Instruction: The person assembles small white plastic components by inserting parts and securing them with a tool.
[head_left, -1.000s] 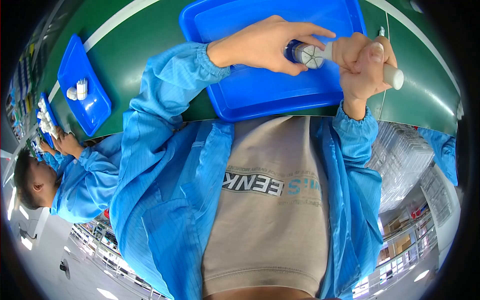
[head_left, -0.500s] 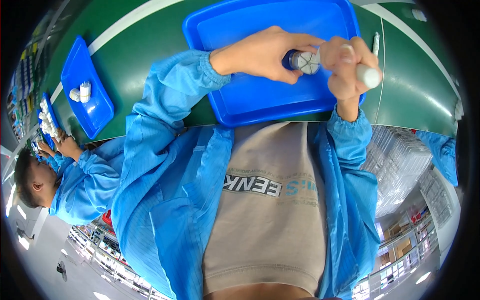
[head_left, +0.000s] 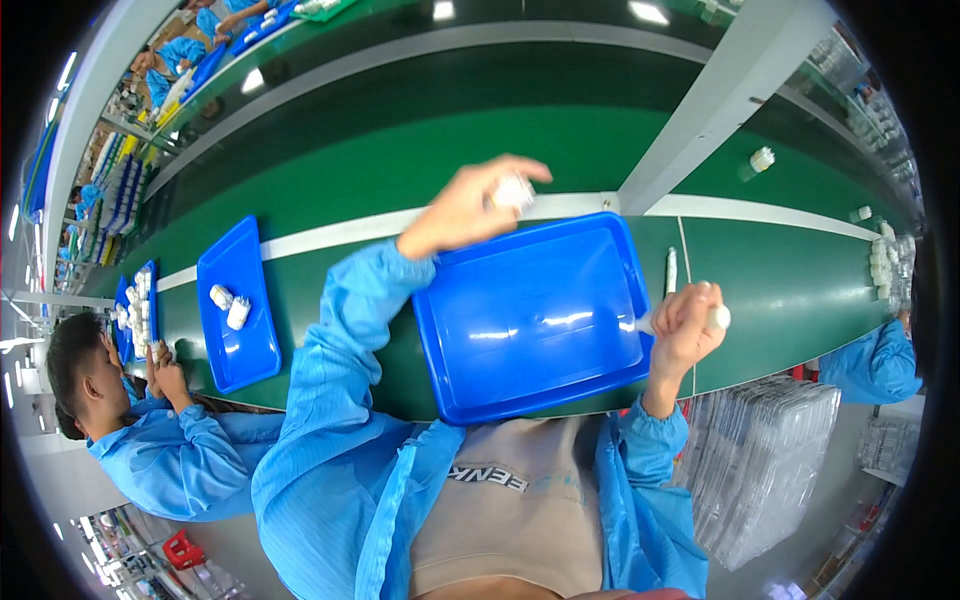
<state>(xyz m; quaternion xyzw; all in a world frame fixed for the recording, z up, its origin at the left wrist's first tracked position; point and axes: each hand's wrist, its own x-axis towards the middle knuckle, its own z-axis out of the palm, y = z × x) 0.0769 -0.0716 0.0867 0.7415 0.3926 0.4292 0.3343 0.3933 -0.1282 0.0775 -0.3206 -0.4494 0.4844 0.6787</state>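
Note:
My left hand reaches over the far edge of the blue tray, its index finger stretched forward. Between its thumb and fingers is a short white cylinder, blurred and partly covered. At the tray's right side, my right hand is closed around a white round-ended tool. The tool's thin pale tip points left over the tray rim; its middle is hidden in my fist. Just beyond that hand, a slim white stick lies on the green bench.
Left of me, a second blue tray holds white cylinders, and a co-worker sits beside it. A grey post rises beyond my tray. Another white cylinder sits on the green belt. Clear plastic trays are stacked at right.
My left hand has carried the white cylinder away from the tool, past the tray's far edge. My right hand stays closed on the tool at the tray's right. The view has tilted up.

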